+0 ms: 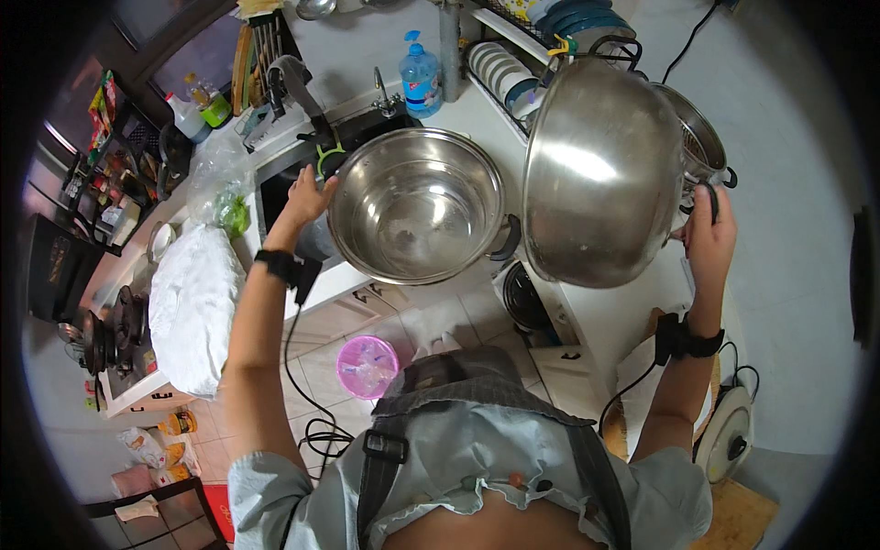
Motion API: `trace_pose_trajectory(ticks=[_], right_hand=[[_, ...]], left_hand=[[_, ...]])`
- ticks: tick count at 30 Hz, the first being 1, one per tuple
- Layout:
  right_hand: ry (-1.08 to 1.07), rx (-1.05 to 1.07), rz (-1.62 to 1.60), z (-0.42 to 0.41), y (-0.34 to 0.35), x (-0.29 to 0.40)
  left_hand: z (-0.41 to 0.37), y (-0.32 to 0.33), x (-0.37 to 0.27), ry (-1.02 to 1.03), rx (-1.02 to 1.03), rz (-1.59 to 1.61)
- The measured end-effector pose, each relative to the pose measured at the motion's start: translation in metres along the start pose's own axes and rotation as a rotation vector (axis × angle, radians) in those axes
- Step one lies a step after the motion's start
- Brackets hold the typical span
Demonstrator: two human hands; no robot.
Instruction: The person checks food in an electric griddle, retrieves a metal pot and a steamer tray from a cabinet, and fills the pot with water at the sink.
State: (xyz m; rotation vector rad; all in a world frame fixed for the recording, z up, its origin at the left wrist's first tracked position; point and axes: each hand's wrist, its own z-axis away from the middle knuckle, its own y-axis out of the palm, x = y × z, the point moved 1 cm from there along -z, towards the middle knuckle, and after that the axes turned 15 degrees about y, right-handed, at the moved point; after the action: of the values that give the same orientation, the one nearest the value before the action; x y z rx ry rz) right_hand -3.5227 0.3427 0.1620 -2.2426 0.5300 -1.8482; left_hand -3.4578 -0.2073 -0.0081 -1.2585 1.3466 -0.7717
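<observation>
A large steel pot, its inside facing up with nothing solid seen in it, stands over the sink's near right edge. My left hand is at its left rim, thumb towards the rim, fingers spread; whether it grips the hidden left handle I cannot tell. At the right, a big steel lid or pan is tilted up on its side with its smooth face towards the pot. My right hand has its fingers round a black handle behind this piece. A steamer pot with holes stands behind it, partly hidden.
Behind are a black faucet, a blue soap bottle and a rack of bowls. Left of the sink lie a plastic bag with greens and a white cloth. A pink bin stands on the floor.
</observation>
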Motion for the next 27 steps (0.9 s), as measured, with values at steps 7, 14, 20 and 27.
trace_pose_trajectory(ticks=[7,14,20,27], right_hand=[[0.069,0.032,0.562,-0.001,-0.009,-0.082],[0.092,0.042,0.809,-0.031,0.044,-0.162],[0.204,0.127,0.968,-0.058,0.103,-0.183],[0.176,0.042,1.173,-0.077,0.113,-0.188]], left_hand=[[-0.046,0.029,-0.01,-0.344,0.216,1.107],[0.007,-0.001,0.001,-0.401,0.201,1.201],[0.076,0.003,0.021,-0.512,-0.018,0.946],[0.12,0.033,0.051,-0.587,-0.345,0.853]])
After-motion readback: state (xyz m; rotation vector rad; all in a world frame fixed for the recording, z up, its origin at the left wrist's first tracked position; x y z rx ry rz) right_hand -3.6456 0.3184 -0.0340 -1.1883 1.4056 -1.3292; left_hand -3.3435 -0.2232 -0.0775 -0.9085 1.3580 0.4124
